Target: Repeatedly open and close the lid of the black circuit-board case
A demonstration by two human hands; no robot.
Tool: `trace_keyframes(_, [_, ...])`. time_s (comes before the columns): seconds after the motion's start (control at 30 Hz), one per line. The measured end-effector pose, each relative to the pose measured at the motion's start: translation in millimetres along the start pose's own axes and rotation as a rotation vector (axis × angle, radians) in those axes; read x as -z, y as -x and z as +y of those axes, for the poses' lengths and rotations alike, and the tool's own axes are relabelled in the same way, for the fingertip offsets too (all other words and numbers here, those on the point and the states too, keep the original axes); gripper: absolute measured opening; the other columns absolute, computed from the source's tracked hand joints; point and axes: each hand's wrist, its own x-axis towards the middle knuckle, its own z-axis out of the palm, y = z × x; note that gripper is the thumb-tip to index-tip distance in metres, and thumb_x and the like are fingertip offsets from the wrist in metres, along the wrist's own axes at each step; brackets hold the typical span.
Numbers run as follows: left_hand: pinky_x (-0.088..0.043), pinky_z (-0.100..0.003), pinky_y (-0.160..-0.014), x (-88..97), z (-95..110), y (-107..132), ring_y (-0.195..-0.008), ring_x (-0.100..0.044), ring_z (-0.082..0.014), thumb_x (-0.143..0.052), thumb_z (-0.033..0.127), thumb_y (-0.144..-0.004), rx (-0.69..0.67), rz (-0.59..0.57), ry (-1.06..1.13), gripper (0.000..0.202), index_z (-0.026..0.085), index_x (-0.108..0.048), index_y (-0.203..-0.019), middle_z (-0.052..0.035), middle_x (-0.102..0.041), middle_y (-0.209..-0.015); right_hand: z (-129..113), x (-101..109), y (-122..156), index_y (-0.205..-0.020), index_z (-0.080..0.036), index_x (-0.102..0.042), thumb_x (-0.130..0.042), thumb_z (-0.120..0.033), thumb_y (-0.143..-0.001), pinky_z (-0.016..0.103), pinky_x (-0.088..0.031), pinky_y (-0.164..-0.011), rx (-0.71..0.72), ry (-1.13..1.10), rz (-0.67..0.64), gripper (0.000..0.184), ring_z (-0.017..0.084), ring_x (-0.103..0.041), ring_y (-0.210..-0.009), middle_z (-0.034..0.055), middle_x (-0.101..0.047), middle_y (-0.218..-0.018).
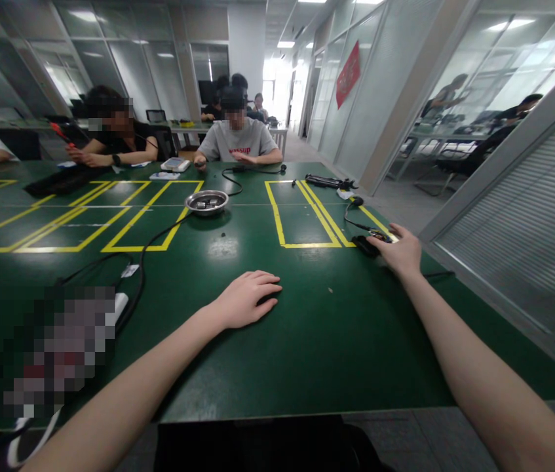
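My left hand [252, 298] lies palm down on the green table [306, 354], fingers stretched out and slightly apart, holding nothing. Out at the right edge of the table, my right hand [401, 252] has its thumb and fingers around a small black device [367, 246] with a yellowish part. My fingers hide some of it, so its kind is unclear. A thin black cable [354, 224] runs from the device to a small dark round end piece [357, 202].
A metal bowl [207, 202] with small shiny cylinders stands beyond my left hand. Yellow tape [306, 246] marks rectangles on the table. A folded black tripod-like object [329, 181] lies at the far right. Black cables and a blurred-out object [63, 347] are at left. People sit opposite.
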Motion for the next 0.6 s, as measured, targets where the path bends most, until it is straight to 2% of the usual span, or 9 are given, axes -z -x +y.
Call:
trace_keyframes(0.13, [-0.049, -0.044, -0.112, -0.3, 0, 0, -0.131, -0.061, -0.0254, -0.056, 0.029, -0.101, -0.001, 0.005, -0.007, 0.028, 0.022, -0.072, -0.124, -0.0087, -0.069, -0.138, 4, -1, 1, -0.109, -0.019, -0.078, -0.075, -0.043, -0.072, 0.048, -0.057, -0.085, -0.049, 0.132, -0.099, 0.045, 0.038, -0.071, -0.102, 0.0156, -0.078, -0.107])
trace_keyframes(0.4, [-0.048, -0.043, -0.112, -2.9, 0, 0, -0.130, -0.060, -0.0254, -0.057, 0.029, -0.100, 0.005, 0.005, 0.009, 0.028, 0.020, -0.071, -0.123, -0.0095, -0.068, -0.138, -23, -4, 20, -0.115, -0.018, -0.076, -0.074, -0.048, -0.077, 0.042, -0.058, -0.078, 0.122, 0.178, -0.364, 0.048, 0.035, -0.073, -0.098, 0.0149, -0.078, -0.108])
trace_keyframes(0.5, [-0.048, -0.043, -0.111, -4.5, 1, 0, -0.129, -0.061, -0.0257, -0.058, 0.029, -0.100, 0.013, 0.003, 0.025, 0.029, 0.021, -0.069, -0.125, -0.0088, -0.068, -0.138, -40, -9, 40, -0.114, -0.021, -0.075, -0.074, -0.045, -0.079, 0.043, -0.059, -0.081, 0.256, 0.073, -0.479, 0.043, 0.034, -0.073, -0.097, 0.0120, -0.079, -0.105])
trace_keyframes(0.6, [-0.048, -0.043, -0.110, -3.8, 3, -1, -0.130, -0.060, -0.0257, -0.058, 0.028, -0.099, 0.036, 0.056, 0.060, 0.043, 0.022, -0.057, -0.142, -0.0096, -0.065, -0.142, -64, -11, 72, -0.115, -0.023, -0.074, -0.074, -0.041, -0.081, 0.045, -0.059, -0.088, 0.486, -0.119, -0.610, 0.038, 0.032, -0.074, -0.101, 0.0098, -0.078, -0.110])
